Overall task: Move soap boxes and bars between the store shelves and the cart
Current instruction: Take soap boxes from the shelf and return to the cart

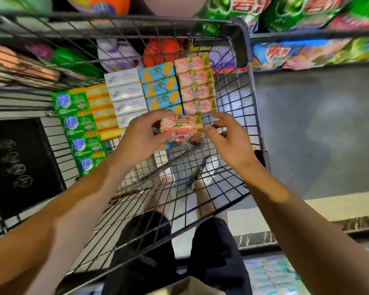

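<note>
Presently, the left hand (144,135) grips a pink soap box (180,127) at frame centre, over the cart (239,33); the right hand (228,135) hovers beside its end, fingers loosely curled, empty. Judged light, rigid cardboard; best held across the short ends.

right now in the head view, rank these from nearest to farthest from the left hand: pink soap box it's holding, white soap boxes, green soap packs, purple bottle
1. Pink soap box: in the left hand, at its fingertips.
2. White soap boxes: just beyond the hand, middle column in the cart.
3. Green soap packs: far left column, past the yellow boxes.
4. Purple bottle: beyond the cart's far end.
</note>
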`<action>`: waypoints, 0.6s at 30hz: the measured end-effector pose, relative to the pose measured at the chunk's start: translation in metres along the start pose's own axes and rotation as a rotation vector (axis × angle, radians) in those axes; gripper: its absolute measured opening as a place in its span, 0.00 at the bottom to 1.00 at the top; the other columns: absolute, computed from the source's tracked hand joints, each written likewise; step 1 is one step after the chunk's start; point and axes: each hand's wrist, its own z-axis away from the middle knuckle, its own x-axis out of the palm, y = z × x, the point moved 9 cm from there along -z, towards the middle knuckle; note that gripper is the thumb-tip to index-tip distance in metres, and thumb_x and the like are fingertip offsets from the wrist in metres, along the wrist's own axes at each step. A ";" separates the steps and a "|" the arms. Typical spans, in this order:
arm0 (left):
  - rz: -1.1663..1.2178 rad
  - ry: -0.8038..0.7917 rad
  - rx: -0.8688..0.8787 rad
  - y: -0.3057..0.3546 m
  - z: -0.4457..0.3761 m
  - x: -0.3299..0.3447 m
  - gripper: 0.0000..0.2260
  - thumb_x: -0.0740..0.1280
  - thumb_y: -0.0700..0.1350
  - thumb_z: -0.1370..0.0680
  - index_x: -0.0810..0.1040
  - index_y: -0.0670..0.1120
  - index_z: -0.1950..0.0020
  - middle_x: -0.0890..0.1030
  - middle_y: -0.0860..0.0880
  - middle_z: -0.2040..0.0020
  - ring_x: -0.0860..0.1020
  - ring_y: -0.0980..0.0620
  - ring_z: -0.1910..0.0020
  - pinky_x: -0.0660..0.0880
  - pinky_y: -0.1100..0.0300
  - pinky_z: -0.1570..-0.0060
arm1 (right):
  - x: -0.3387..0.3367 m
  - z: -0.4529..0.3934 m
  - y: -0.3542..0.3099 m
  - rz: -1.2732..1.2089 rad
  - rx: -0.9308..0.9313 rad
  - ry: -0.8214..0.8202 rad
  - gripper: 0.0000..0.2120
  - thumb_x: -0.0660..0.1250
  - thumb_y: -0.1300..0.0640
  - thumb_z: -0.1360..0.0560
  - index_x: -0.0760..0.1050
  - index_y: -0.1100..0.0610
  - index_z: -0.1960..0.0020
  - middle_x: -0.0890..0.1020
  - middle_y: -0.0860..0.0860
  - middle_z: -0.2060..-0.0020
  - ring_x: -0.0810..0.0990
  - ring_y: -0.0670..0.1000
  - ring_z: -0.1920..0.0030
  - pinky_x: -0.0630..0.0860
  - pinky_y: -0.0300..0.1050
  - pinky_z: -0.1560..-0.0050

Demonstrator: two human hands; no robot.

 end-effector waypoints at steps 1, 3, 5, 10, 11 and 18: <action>0.007 0.049 -0.023 -0.009 -0.002 -0.007 0.20 0.75 0.44 0.26 0.77 0.52 0.35 0.80 0.50 0.41 0.78 0.52 0.45 0.75 0.61 0.45 | 0.000 -0.009 0.001 0.035 -0.022 0.046 0.23 0.69 0.53 0.22 0.69 0.53 0.29 0.75 0.45 0.44 0.78 0.47 0.52 0.76 0.37 0.52; 0.035 0.139 -0.068 -0.025 -0.006 -0.018 0.19 0.74 0.45 0.25 0.77 0.51 0.35 0.81 0.47 0.44 0.79 0.48 0.47 0.76 0.56 0.45 | 0.003 -0.029 0.005 0.043 -0.011 0.101 0.32 0.72 0.55 0.25 0.63 0.54 0.25 0.72 0.49 0.39 0.78 0.51 0.44 0.78 0.47 0.44; 0.035 0.200 -0.108 -0.037 -0.009 -0.025 0.18 0.74 0.45 0.24 0.78 0.50 0.35 0.81 0.46 0.46 0.79 0.45 0.49 0.76 0.53 0.46 | 0.009 -0.050 0.014 0.035 0.051 0.113 0.40 0.73 0.56 0.25 0.54 0.54 0.21 0.71 0.54 0.33 0.76 0.52 0.39 0.76 0.51 0.38; 0.138 0.222 -0.210 -0.058 -0.015 -0.025 0.17 0.73 0.44 0.24 0.78 0.48 0.36 0.79 0.50 0.52 0.81 0.42 0.51 0.78 0.46 0.47 | 0.024 -0.074 0.025 0.167 0.110 0.133 0.42 0.71 0.58 0.24 0.48 0.55 0.20 0.78 0.56 0.35 0.79 0.56 0.40 0.73 0.42 0.50; 0.149 0.225 -0.226 -0.061 -0.016 -0.024 0.17 0.73 0.45 0.24 0.78 0.48 0.35 0.79 0.49 0.51 0.81 0.42 0.51 0.78 0.47 0.47 | 0.024 -0.073 0.027 0.174 0.116 0.175 0.41 0.71 0.59 0.24 0.50 0.56 0.20 0.80 0.56 0.38 0.80 0.56 0.41 0.72 0.40 0.52; 0.201 0.231 -0.264 -0.067 -0.017 -0.022 0.19 0.74 0.47 0.25 0.77 0.50 0.34 0.81 0.45 0.44 0.81 0.43 0.50 0.78 0.47 0.45 | 0.021 -0.062 0.021 0.214 0.032 0.324 0.28 0.71 0.62 0.25 0.65 0.57 0.28 0.75 0.57 0.41 0.80 0.60 0.45 0.73 0.44 0.51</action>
